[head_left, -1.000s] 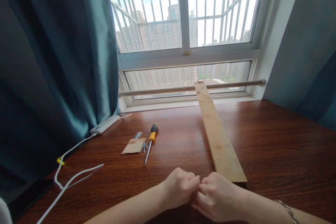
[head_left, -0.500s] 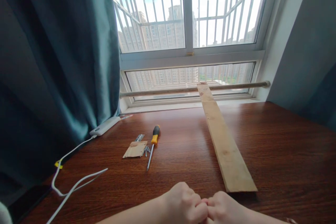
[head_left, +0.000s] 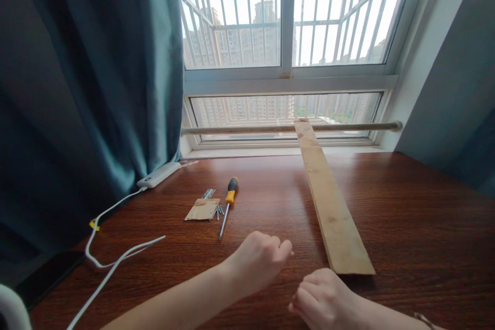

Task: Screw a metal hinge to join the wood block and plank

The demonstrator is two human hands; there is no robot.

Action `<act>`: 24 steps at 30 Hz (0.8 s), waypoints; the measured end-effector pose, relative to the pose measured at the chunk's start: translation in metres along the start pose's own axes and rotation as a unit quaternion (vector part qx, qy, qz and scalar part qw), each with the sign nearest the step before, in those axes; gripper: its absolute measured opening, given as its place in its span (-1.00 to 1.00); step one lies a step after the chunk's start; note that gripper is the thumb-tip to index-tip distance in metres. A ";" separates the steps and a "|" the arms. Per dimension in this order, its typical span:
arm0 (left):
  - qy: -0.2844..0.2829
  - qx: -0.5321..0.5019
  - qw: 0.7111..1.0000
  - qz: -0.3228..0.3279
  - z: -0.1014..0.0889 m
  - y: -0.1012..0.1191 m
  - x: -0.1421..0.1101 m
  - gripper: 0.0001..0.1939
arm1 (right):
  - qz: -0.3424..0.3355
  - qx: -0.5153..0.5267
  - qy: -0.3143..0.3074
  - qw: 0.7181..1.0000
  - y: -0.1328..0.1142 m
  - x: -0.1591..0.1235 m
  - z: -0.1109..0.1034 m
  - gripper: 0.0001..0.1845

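Note:
My left hand (head_left: 263, 255) is curled into a loose fist above the brown table, with no object showing in it. My right hand (head_left: 323, 296) is also closed, lower and to the right, near the close end of a wooden board (head_left: 336, 206); nothing shows in its fingers either. The two hands are apart. The board's far end rests up on the rail by the window. Left of it lies a screwdriver (head_left: 229, 201) with a black and yellow handle. Beside that are several screws (head_left: 218, 212), a small flat wooden piece (head_left: 202, 210) and a metal plate (head_left: 209, 194).
A white power strip (head_left: 159, 175) lies by the blue curtain (head_left: 154, 87) at the left. Its white cable (head_left: 102, 283) loops across the left of the table (head_left: 270, 185). A horizontal rail (head_left: 247, 129) crosses in front of the window.
My hands were touching knuckle to knuckle and have separated. The left hand moved forward and up, the right slightly forward. The view has shifted a little; the board and screwdriver stay put.

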State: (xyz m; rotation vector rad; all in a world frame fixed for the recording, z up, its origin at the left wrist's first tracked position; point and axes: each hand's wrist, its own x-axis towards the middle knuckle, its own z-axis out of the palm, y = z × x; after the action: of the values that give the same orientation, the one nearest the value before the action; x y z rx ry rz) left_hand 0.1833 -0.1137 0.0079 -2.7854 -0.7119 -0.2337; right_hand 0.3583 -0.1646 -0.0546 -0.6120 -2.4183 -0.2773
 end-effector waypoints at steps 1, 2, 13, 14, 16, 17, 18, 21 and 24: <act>-0.028 0.000 0.998 -0.057 -0.004 -0.007 0.002 -0.75 | 0.001 -0.007 0.001 1.000 -0.001 0.000 -0.002 -0.53; -0.053 0.006 0.992 -0.116 -0.007 -0.015 0.004 -0.73 | 0.000 -0.012 -0.002 1.000 -0.001 -0.001 -0.003 -0.52; -0.093 0.080 0.873 -0.472 0.026 -0.128 -0.010 -0.66 | 0.007 -0.021 -0.074 0.997 -0.005 0.001 -0.011 -0.67; -0.093 0.077 0.870 -0.478 0.029 -0.133 -0.011 -0.64 | 0.006 -0.019 -0.074 0.997 -0.005 0.002 -0.011 -0.67; -0.101 0.069 0.867 -0.483 0.035 -0.139 -0.013 -0.61 | 0.007 -0.015 -0.072 0.997 -0.005 0.001 -0.011 -0.68; -0.106 0.065 0.866 -0.484 0.037 -0.141 -0.013 -0.59 | 0.008 -0.013 -0.072 0.997 -0.005 0.001 -0.011 -0.69; -0.109 0.062 0.865 -0.485 0.038 -0.141 -0.014 -0.57 | 0.011 -0.010 -0.076 0.997 -0.005 0.001 -0.011 -0.69; -0.108 0.059 0.865 -0.486 0.042 -0.142 -0.014 -0.54 | 0.021 -0.006 -0.091 0.996 -0.006 0.002 -0.012 -0.71; -0.110 0.055 0.868 -0.482 0.045 -0.142 -0.015 -0.51 | 0.019 -0.001 -0.094 0.995 -0.006 0.004 -0.014 -0.70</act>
State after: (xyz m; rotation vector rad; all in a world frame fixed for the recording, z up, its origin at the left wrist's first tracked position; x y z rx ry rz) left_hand 0.1054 0.0127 -0.0093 -2.1145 -2.0482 -0.0381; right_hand 0.3603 -0.1731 -0.0414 -0.7134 -2.5831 -0.2143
